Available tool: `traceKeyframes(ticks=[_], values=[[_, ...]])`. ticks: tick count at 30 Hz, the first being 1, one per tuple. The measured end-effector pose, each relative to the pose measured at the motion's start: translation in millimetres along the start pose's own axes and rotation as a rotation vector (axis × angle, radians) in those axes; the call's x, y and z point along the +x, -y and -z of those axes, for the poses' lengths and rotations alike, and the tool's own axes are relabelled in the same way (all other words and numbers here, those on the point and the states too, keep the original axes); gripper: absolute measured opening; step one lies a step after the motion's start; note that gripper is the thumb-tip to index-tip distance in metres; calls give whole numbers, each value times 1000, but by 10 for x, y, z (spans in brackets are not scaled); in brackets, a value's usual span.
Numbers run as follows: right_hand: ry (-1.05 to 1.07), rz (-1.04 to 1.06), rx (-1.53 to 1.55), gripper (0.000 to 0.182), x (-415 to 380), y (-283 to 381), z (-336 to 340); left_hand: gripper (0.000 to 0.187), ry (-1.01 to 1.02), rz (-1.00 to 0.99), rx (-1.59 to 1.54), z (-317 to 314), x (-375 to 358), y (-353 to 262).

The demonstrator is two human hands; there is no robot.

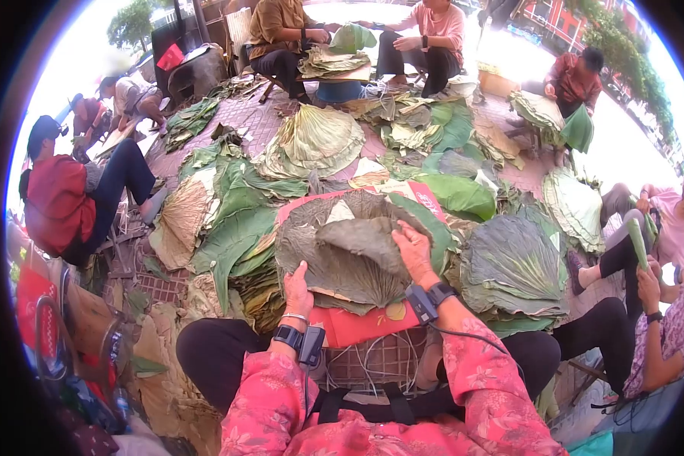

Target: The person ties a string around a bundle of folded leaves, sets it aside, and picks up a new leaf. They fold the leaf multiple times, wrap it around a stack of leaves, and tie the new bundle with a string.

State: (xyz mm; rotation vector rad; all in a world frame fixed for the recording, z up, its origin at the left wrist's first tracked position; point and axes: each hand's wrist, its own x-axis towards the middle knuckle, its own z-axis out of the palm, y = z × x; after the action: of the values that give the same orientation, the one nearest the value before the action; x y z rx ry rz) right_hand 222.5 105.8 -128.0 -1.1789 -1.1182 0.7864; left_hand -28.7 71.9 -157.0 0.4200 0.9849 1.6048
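A large grey-brown dried leaf (304,247) lies spread on a red board (349,327) in front of my knees. My left hand (297,289) rests at the leaf's lower left edge, its fingers pointing up and apart. On the right, my right hand (413,249) pinches the edge of a folded-over brown leaf piece (361,243), raised above the rest. A green leaf (425,220) shows under the stack behind my right hand. A small pale piece (340,212) lies near the top of the brown leaf.
Leaf piles stand close by: green ones (243,220) at left, a grey-green one (514,262) at right, a pale one (311,140) ahead. Several people sit around, one in red (57,194) at far left. Loose white strings (368,365) lie below the board.
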Motion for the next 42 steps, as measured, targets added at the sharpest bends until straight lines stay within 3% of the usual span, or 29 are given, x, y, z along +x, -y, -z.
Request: traceKeyframes(ticks=[2, 4, 5, 8, 9, 12, 16, 20, 21, 24, 25, 27, 28, 30, 32, 33, 35, 38, 42], values=[[-199, -46, -230, 26, 140, -93, 346, 27, -19, 27, 2, 67, 76, 61], [-254, -292, -268, 27, 199, -494, 641, 29, -19, 34, -14, 111, 85, 95], [-377, -229, -250, 24, 133, -564, 671, 29, -9, 25, -30, 109, 85, 99], [-408, -186, -155, 25, 165, -806, 747, 31, -44, -12, -78, 82, 85, 41], [-307, -231, -140, 25, 108, -513, 745, 31, -64, -23, -90, 77, 88, 15], [-374, -159, -251, 25, 90, -519, 721, 30, -202, -91, -93, 40, 106, -54], [-472, -139, -392, 29, 65, -519, 725, 30, -295, -174, 98, 156, 81, -55], [-459, -114, -468, 32, 25, -442, 724, 44, -337, -306, 250, 251, 120, -45], [-379, -231, -495, 21, 38, -468, 770, 56, -447, -296, 376, 230, 111, -82], [-542, -12, -549, 30, 27, -564, 705, 62, -807, -574, 943, 191, 203, -220], [-398, -177, -560, 54, 64, -550, 763, 63, -663, -678, 1007, 49, 135, -323], [-403, 99, -767, 59, 2, -315, 665, 65, -367, -875, 1126, -303, -137, -543], [-402, 239, -868, 61, -30, -139, 585, 65, -236, -872, 1207, -368, -137, -474], [-225, 288, -962, 68, -44, 15, 469, 66, 39, -857, 1359, -491, -135, -308], [-96, 399, -1015, 66, -61, 44, 375, 68, 203, -696, 1605, -619, -258, -119], [-28, 329, -1097, 65, -88, 11, 347, 70, 287, -608, 1723, -630, -326, -33], [115, 175, -1251, 65, -158, -162, 299, 72, 366, -578, 1839, -488, -386, 94], [264, 65, -1249, 65, -234, -340, 335, 76, 428, -477, 1906, -439, -370, 87], [310, 25, -1269, 64, -192, -320, 360, 77, 439, -477, 1900, -466, -332, 151]])
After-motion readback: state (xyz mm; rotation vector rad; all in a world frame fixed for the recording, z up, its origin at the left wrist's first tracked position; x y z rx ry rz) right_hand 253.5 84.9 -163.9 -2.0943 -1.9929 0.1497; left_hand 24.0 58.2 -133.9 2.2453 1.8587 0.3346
